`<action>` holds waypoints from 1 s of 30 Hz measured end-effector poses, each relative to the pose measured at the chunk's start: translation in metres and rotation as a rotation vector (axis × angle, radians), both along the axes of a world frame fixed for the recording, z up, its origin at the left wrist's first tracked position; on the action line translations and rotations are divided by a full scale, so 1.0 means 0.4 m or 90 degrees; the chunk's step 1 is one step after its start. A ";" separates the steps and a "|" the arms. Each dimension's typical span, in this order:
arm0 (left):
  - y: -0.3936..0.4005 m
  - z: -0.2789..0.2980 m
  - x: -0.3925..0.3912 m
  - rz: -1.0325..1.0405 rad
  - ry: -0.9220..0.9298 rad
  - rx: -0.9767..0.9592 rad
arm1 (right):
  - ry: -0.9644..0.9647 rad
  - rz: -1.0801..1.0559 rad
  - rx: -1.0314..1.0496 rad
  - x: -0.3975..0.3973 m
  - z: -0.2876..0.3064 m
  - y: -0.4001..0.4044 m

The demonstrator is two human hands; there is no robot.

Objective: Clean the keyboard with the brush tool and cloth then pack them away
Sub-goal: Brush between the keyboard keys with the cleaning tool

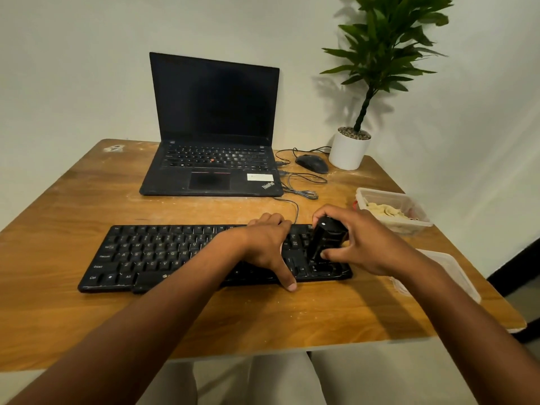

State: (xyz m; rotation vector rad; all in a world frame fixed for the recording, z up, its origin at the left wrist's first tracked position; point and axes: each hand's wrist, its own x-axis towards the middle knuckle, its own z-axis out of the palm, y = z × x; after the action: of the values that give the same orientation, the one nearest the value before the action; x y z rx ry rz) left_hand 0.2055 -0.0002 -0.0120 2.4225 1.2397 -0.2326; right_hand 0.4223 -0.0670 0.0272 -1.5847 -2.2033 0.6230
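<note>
**Brush tool held on the keyboard's right end**

A scuffed, honey-coloured wooden tabletop (73, 200) is seen set against a plain pale wall, with a dark skirting strip visible at the far right.

A flat black full-size keyboard (152, 255) is laid across the near middle of the tabletop, its grey cable led away from its far edge. A stubby black cylindrical brush tool (325, 241) is stood tilted on the keys at the keyboard's right end and is gripped by the right hand (365, 244), the fingers curled over its top and the thumb pressed against its lower side. The bristles cannot be made out. The left hand (266, 247) is laid on the keys just beside the tool, its fingers bent over the far edge of the keyboard and its thumb stretched down over the near edge, so that the keyboard is clasped.

Behind the keyboard an open black laptop (213, 135) with a dark screen is placed. To its right a dark corded mouse (312, 163) and a loose coil of cable are found, and beyond them a green leafy plant in a white round pot (349, 152). Near the right edge a clear plastic tub (409, 210) holding a crumpled pale yellow cloth (382, 211) is set, and nearer, partly hidden by the right forearm, a clear plastic lid (450, 270) is laid flat.
</note>
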 end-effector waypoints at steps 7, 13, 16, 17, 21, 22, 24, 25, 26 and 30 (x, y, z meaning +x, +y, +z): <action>-0.004 0.002 0.002 0.005 0.009 0.007 | 0.093 -0.208 0.161 -0.075 -0.021 0.033; -0.006 0.003 0.000 0.004 0.014 0.007 | 0.090 -0.346 0.169 -0.073 -0.082 0.050; -0.001 -0.002 -0.001 0.004 0.009 -0.001 | 0.051 -0.416 0.169 -0.017 -0.074 0.043; 0.001 -0.005 -0.001 0.003 0.008 -0.002 | 0.033 -0.429 0.176 -0.001 -0.068 0.040; -0.001 -0.005 -0.001 0.000 0.010 0.002 | 0.092 -0.454 0.201 -0.008 -0.051 0.040; -0.001 -0.004 -0.001 0.000 0.010 0.005 | 0.124 -0.446 0.198 -0.028 -0.052 0.044; -0.001 -0.001 0.001 0.001 0.012 0.010 | 0.161 -0.412 0.188 -0.070 -0.069 0.049; 0.000 -0.002 0.001 0.002 0.013 0.011 | 0.159 -0.396 0.188 -0.086 -0.080 0.050; 0.000 -0.002 0.001 0.001 0.016 0.013 | 0.153 -0.386 0.188 -0.096 -0.092 0.051; 0.003 -0.005 0.000 -0.001 0.012 0.008 | 0.069 -0.416 0.202 -0.061 -0.093 0.036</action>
State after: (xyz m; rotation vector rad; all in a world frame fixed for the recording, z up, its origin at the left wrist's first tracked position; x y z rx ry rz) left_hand 0.2054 0.0011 -0.0141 2.4377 1.2520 -0.2487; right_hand 0.3977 -0.0524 -0.0099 -1.8850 -1.4729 0.1481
